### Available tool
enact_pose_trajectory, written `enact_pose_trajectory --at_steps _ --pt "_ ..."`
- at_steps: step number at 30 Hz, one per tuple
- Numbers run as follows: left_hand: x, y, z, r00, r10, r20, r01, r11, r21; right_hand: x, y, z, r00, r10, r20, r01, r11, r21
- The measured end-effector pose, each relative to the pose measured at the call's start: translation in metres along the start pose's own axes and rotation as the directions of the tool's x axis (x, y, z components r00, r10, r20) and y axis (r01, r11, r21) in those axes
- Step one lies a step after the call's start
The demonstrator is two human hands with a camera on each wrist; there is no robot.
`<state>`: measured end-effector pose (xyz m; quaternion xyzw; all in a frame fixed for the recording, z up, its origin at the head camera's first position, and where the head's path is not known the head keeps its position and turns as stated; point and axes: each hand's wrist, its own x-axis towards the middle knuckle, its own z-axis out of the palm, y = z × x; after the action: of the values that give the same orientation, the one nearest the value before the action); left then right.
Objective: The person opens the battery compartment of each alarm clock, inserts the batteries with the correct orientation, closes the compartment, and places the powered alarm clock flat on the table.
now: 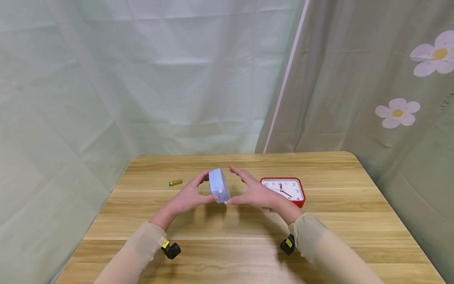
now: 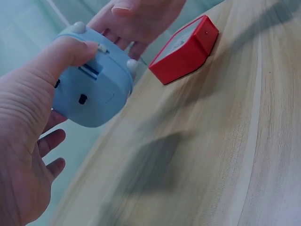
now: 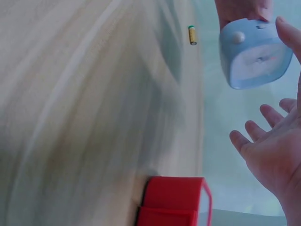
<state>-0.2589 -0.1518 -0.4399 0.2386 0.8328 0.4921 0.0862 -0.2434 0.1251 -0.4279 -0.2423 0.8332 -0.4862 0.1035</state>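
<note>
A small light-blue alarm clock (image 1: 218, 185) is held above the table in my left hand (image 1: 186, 198), its dial turned toward the right. In the left wrist view, the left thumb (image 2: 70, 51) presses on the clock's back by a small white switch, near a dark slot and a black knob (image 2: 83, 99). My right hand (image 1: 257, 193) is spread beside the dial side, thumb tip close to the clock's lower edge and the other fingers apart from it. The clock's white dial (image 3: 256, 62) shows in the right wrist view.
A red rectangular clock (image 1: 291, 188) lies face up on the wooden table, just beyond the right wrist. To the left of the left hand lies a single green-and-gold battery (image 1: 175, 182). Pale curtains (image 1: 198, 79) hang behind and beside the table.
</note>
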Motion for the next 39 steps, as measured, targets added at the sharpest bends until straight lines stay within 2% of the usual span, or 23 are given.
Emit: enact_pose_trajectory --at_steps 3,7,11,14,21,27,35,39 --pt "0.001 0.001 0.000 1.000 -0.010 0.002 0.010 0.997 0.081 0.000 -0.003 -0.003 1.000 -0.028 0.000 0.028 0.995 -0.100" --pt "0.001 0.006 0.000 1.000 -0.011 0.009 0.009 0.985 0.173 0.004 -0.007 -0.005 0.996 -0.085 0.029 0.089 0.968 -0.235" --pt "0.001 0.011 0.000 1.000 -0.013 0.027 0.008 0.981 0.194 0.007 -0.013 -0.005 0.987 -0.142 0.072 0.158 0.926 -0.343" --pt "0.001 0.013 0.001 0.999 -0.017 0.036 0.009 0.977 0.213 0.008 -0.018 -0.004 0.984 -0.153 0.093 0.177 0.900 -0.398" --pt "0.002 0.017 0.003 0.999 -0.016 0.050 0.003 0.970 0.243 0.010 -0.023 0.000 0.985 -0.131 0.109 0.167 0.870 -0.465" --pt "0.002 0.018 0.004 0.998 -0.021 0.056 0.006 0.963 0.269 0.012 -0.020 0.003 0.980 -0.172 0.102 0.200 0.830 -0.520" --pt "0.002 0.020 0.005 0.998 -0.030 0.062 0.012 0.962 0.272 0.013 -0.015 0.005 0.973 -0.222 0.065 0.223 0.826 -0.517" --pt "0.002 0.020 0.006 0.995 -0.045 0.092 0.021 0.968 0.248 0.013 -0.013 0.005 0.971 -0.236 0.046 0.225 0.822 -0.524"
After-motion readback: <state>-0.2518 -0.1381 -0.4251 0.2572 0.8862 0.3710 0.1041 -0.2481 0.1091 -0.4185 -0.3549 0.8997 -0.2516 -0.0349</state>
